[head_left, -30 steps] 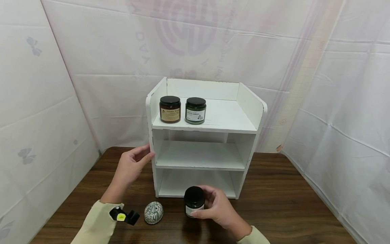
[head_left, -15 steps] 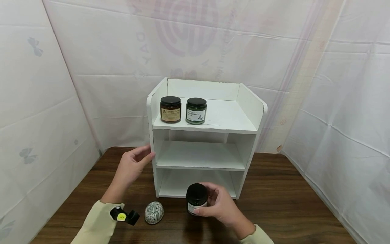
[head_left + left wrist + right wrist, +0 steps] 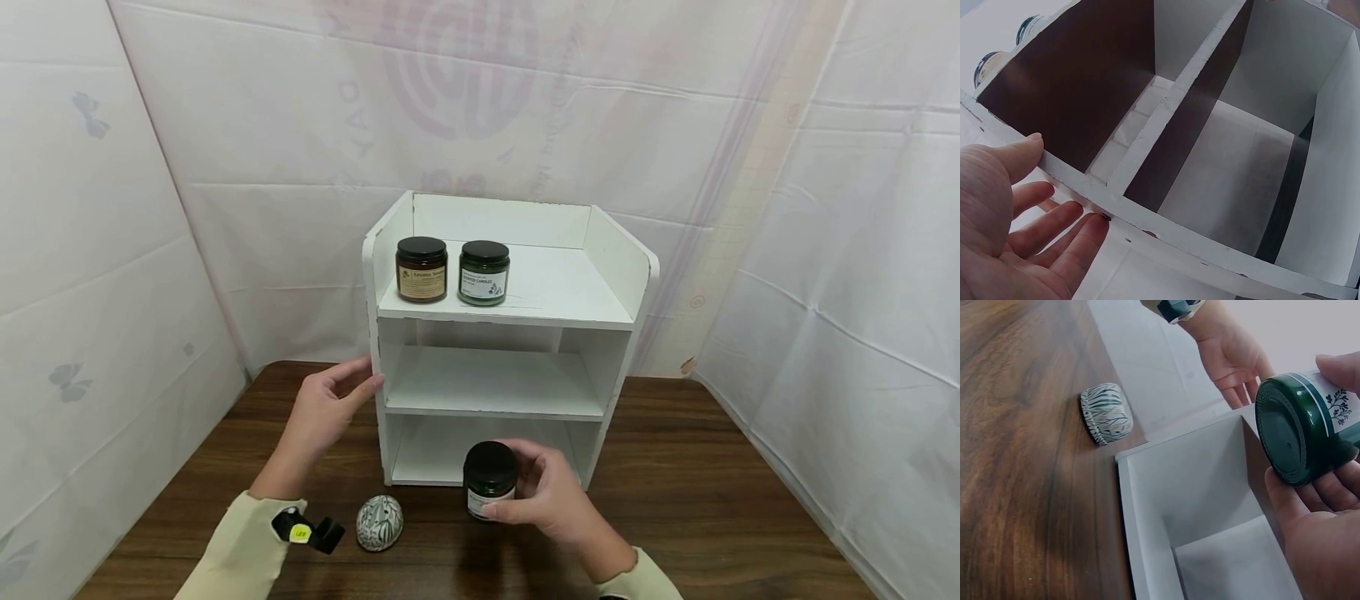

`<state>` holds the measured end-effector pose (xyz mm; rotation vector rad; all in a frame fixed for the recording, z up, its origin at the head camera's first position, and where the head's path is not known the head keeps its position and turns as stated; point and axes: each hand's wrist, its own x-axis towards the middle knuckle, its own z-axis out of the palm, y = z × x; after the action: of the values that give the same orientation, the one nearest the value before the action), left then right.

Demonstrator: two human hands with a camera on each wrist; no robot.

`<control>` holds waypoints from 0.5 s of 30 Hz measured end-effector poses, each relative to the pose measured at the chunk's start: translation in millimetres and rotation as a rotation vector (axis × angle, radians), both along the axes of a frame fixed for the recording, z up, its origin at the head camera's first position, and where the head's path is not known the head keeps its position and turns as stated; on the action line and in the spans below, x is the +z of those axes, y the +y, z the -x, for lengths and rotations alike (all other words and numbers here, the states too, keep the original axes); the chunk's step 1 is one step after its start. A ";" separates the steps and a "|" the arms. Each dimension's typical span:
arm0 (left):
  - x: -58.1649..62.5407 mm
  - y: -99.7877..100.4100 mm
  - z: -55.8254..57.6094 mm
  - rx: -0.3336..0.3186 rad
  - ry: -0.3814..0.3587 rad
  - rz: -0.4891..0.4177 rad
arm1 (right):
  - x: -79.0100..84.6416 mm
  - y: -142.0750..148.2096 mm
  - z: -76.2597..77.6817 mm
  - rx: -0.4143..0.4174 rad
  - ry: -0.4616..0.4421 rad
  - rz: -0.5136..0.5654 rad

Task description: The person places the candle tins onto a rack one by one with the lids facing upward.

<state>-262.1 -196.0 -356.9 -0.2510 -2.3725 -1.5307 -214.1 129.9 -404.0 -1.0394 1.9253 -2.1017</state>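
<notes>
- A green glass jar (image 3: pixel 490 482) with a black lid and a white label printed with a leaf sprig is being held in front of the lowest compartment of the white shelf unit (image 3: pixel 622 267); whether it is touching the wooden table (image 3: pixel 712 500) cannot be told.
- In the right wrist view the jar's (image 3: pixel 1300 428) dark green round base is being shown, with the label wrapped round its side.
- The jar is being grasped by the right hand (image 3: pixel 551 500), with the fingers curled round its side and the thumb laid across the label.
- The left outer wall of the shelf unit is being touched by the left hand (image 3: pixel 326 408), its fingers (image 3: pixel 1054 228) being kept straight and flat against the white panel, with nothing grasped.
- A small round ceramic piece (image 3: pixel 378 522) with a green leaf pattern is being left on the table, just to the left of the held jar.
- On the top shelf, a brown jar (image 3: pixel 421 269) and a second green jar (image 3: pixel 483 272) are being kept side by side near the left wall, both black-lidded.
</notes>
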 end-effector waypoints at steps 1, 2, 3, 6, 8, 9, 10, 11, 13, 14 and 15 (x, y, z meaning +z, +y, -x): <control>0.0 0.0 0.0 -0.001 -0.002 -0.003 | 1.0 -0.1 0.1 -0.003 0.003 0.001; 0.1 0.1 0.0 -0.002 -0.002 -0.005 | 1.8 -0.1 0.5 -0.002 0.008 0.006; 0.1 0.1 0.0 -0.002 -0.003 -0.007 | 2.9 -0.2 0.7 -0.004 0.009 0.007; 0.1 0.4 0.1 0.000 -0.003 -0.009 | 5.9 0.4 1.2 -0.009 0.021 0.004; 0.0 0.4 0.3 0.001 -0.002 -0.008 | 8.5 1.3 1.0 -0.020 0.007 -0.008; -0.1 0.4 0.4 0.002 -0.002 -0.008 | 10.0 1.6 0.7 -0.027 0.000 -0.018; -0.2 0.4 0.4 0.002 -0.002 -0.007 | 11.5 2.0 0.4 -0.031 -0.005 -0.023; -0.2 0.4 0.3 0.003 -0.003 -0.006 | 12.8 2.3 0.3 -0.036 -0.013 -0.026; -0.3 0.2 0.2 0.001 -0.005 -0.004 | 15.1 3.0 0.3 -0.038 -0.016 -0.025; -0.4 0.1 0.0 0.001 -0.008 -0.003 | 15.9 3.4 0.6 -0.035 -0.009 -0.022; -0.4 -0.1 -0.2 0.001 -0.009 -0.004 | 16.8 3.7 0.9 -0.034 -0.001 -0.021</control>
<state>-261.9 -196.0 -357.2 -0.2428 -2.3762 -1.5394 -215.0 133.7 -387.2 -1.0094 1.9735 -2.0944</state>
